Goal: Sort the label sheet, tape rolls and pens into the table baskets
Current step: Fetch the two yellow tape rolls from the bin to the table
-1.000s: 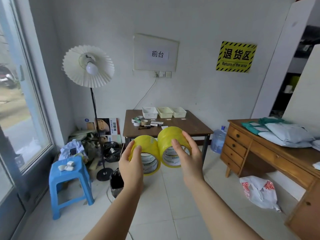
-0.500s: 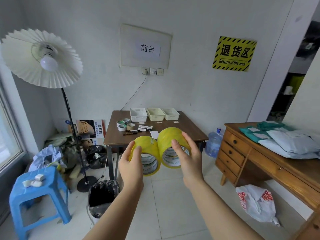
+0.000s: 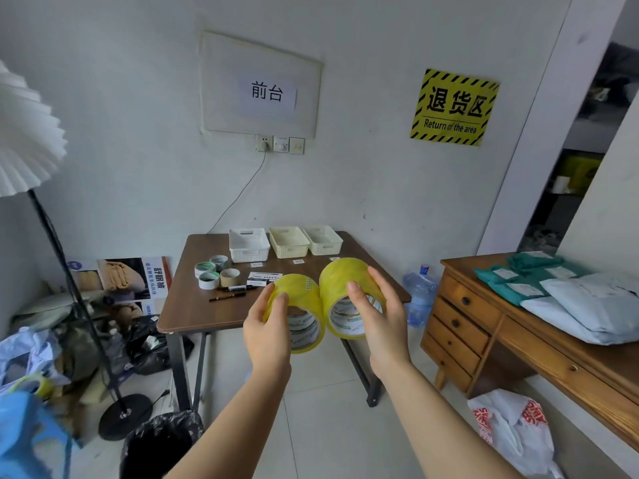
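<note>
Left hand: you are gripping a yellow tape roll, thumb and fingers curling round its rim, in the air in front of the table.
Right hand: you are holding a second yellow tape roll, fingers wrapping its outer face; it is sitting slightly higher, against the first.
Table: brown top, carrying everything below.
Pens: two are lying side by side, front-left of centre.
Label sheet: lying flat mid-table, partly hidden behind your left roll.
Small tape rolls: four are clustering just left of the sheet.
Baskets: three are standing in a row along the far edge, white leftmost.
</note>
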The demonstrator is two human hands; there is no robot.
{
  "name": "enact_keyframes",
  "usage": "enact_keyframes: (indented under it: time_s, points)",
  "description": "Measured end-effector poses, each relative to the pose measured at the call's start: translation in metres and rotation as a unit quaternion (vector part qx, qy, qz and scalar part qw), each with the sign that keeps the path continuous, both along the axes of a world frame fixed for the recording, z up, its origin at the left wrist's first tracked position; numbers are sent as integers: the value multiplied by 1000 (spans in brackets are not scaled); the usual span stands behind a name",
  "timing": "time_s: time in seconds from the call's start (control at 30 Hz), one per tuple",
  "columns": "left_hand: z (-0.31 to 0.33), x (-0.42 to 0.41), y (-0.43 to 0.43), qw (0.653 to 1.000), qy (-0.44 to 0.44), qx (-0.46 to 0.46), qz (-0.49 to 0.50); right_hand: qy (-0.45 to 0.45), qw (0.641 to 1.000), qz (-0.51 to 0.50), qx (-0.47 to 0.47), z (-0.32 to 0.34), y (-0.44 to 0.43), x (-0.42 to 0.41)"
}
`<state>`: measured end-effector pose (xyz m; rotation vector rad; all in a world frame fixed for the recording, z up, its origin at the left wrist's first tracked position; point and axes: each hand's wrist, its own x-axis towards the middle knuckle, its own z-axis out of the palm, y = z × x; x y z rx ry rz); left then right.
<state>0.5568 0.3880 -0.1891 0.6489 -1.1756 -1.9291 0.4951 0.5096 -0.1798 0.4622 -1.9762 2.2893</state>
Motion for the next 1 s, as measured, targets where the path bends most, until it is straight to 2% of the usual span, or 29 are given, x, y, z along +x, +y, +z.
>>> enact_keyframes:
  time_s: [0.47, 1.0]
  points:
    - [-28, -166, -29, 998, -62, 15, -6, -28, 999, 4, 33, -28, -25, -169]
    - [-62, -357, -22, 989, -131, 51, 39, -57, 993, 44, 98, -60, -26, -377]
